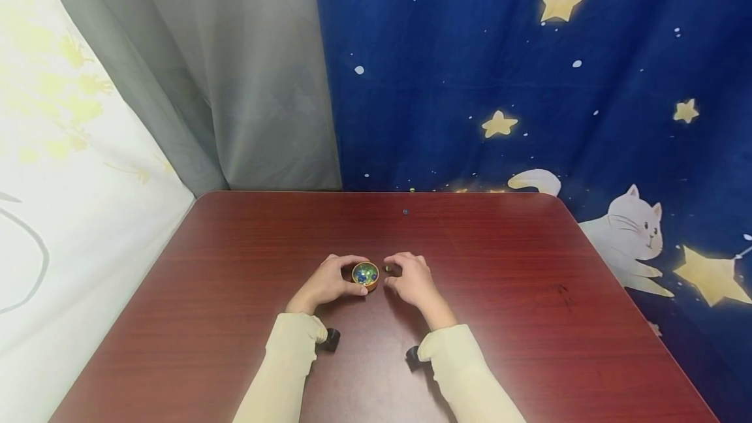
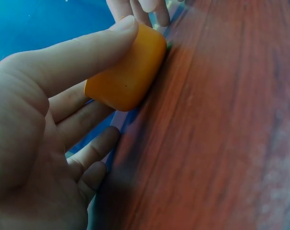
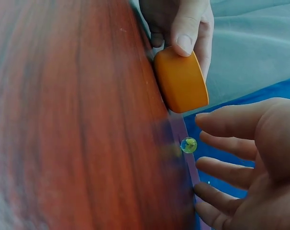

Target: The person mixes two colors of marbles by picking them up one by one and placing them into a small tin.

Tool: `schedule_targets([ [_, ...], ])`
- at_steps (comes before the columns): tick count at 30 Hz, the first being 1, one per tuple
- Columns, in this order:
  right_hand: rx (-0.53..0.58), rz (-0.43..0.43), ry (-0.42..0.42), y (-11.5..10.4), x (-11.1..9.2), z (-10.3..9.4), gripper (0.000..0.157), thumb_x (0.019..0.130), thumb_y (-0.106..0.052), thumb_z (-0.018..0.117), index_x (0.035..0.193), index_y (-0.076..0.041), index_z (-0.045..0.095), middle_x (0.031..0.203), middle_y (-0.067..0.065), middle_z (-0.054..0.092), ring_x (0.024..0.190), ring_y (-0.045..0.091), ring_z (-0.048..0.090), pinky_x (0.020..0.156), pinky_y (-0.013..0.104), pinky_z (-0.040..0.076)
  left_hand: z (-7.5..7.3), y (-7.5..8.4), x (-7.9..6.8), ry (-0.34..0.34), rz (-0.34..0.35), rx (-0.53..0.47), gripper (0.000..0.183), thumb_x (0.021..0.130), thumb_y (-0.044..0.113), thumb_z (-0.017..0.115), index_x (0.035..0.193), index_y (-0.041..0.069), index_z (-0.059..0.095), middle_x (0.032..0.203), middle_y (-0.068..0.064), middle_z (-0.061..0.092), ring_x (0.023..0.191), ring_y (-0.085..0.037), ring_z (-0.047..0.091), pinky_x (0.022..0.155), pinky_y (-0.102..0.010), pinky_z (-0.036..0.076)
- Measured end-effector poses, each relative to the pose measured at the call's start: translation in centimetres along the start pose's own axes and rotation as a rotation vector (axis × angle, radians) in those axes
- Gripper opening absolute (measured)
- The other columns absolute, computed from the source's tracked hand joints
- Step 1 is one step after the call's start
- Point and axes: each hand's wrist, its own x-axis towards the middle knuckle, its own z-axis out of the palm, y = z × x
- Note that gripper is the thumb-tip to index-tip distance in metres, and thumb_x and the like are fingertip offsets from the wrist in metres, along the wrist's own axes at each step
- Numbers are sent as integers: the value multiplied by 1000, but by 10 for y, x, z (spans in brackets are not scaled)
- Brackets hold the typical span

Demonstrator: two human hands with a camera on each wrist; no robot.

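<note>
A small orange cup (image 1: 365, 275) filled with blue and green glass marbles stands upright near the middle of the table. My left hand (image 1: 333, 278) grips it from the left, thumb on the near side and fingers round the far side; the left wrist view shows the thumb pressed along the cup's orange wall (image 2: 130, 72). Just right of the cup, my right hand (image 1: 411, 277) has its fingers spread and loosely bent. A clear marble with a green and yellow core (image 3: 188, 144) lies on the table before those fingertips, with a gap to them.
Farther back on the dark red wooden table (image 1: 264, 227) lies a small dark marble (image 1: 405, 212). Behind the table hang a grey curtain (image 1: 270, 83) and a blue curtain (image 1: 435, 83) with stars and a cat.
</note>
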Motion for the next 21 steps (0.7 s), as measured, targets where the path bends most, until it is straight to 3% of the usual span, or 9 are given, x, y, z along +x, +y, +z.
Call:
schedule_targets([
  [7,-43,-6,-52,-5,-1,2,37,79,-14,77,115,-11,70,132,9,59,121,34,45,95,55,32,-1,-3,0,-7,18,-11,59,65,27,92,119,21,69,102,8,65,99,-17,48,91,-42,39],
  [21,-104,-9,-78,-5,0,0,37,79,-14,77,116,-14,70,121,5,66,119,31,47,94,52,33,-1,-2,1,-2,11,-3,58,64,27,92,118,22,69,102,10,66,98,-17,47,89,-40,40],
])
